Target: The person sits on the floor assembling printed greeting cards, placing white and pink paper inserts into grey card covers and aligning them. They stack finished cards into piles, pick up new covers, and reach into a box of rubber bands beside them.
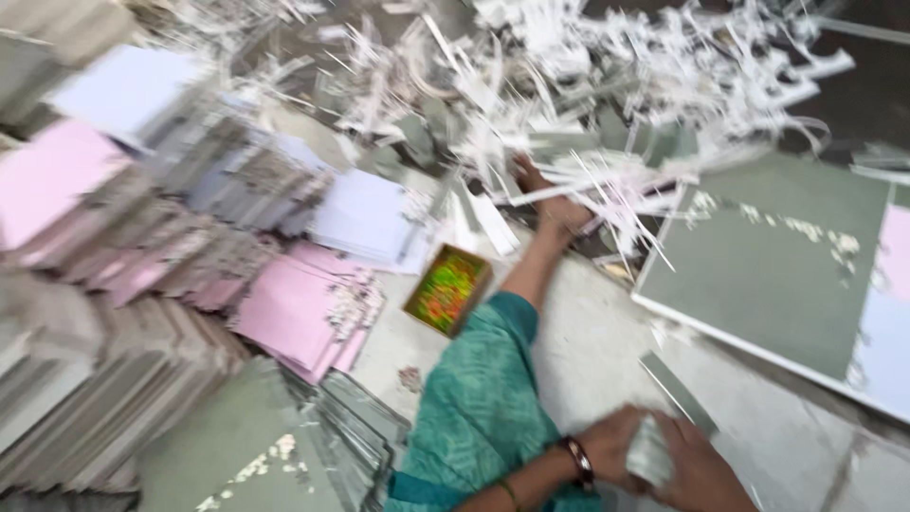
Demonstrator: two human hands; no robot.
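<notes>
Both hands are meeting well below and to the right of the small open box (447, 289) with bright green and orange contents, which is sitting on the floor (607, 351). The left hand (607, 444), bangle at the wrist, is closing its grip around a small grey-white stack of cards (650, 451). The right hand (703, 472) is curling its grip over the same stack from the other side. A teal-clad limb (479, 408) is stretching past the box towards the heap of white paper strips (607, 85) above it. Pink sheets (294, 318) are lying left of the box.
</notes>
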